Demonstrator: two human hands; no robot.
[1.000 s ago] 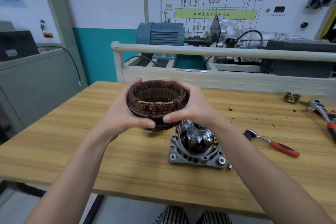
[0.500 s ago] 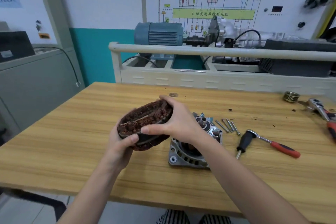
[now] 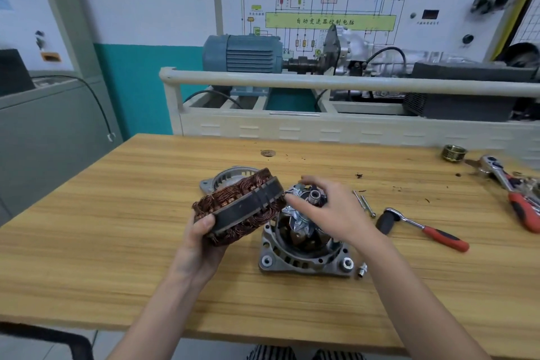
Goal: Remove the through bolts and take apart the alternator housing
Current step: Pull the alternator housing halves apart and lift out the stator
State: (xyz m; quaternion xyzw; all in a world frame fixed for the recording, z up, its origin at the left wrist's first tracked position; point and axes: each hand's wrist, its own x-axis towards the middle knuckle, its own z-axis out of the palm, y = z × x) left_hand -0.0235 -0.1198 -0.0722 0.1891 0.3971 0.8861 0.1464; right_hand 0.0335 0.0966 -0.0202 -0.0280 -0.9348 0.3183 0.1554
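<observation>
Two hands at work over wooden table (image 3: 117, 242): left hand (image 3: 201, 242) gripping copper-wound stator (image 3: 239, 209), held tilted just left of front housing (image 3: 304, 257); right hand (image 3: 336, 213), fingers loosely spread and holding nothing, poised at rotor (image 3: 304, 222) seated upright in that housing. Rear housing (image 3: 225, 181) flat behind stator; through bolts (image 3: 363, 203) and red-handled ratchet (image 3: 423, 228) lying to the right.
</observation>
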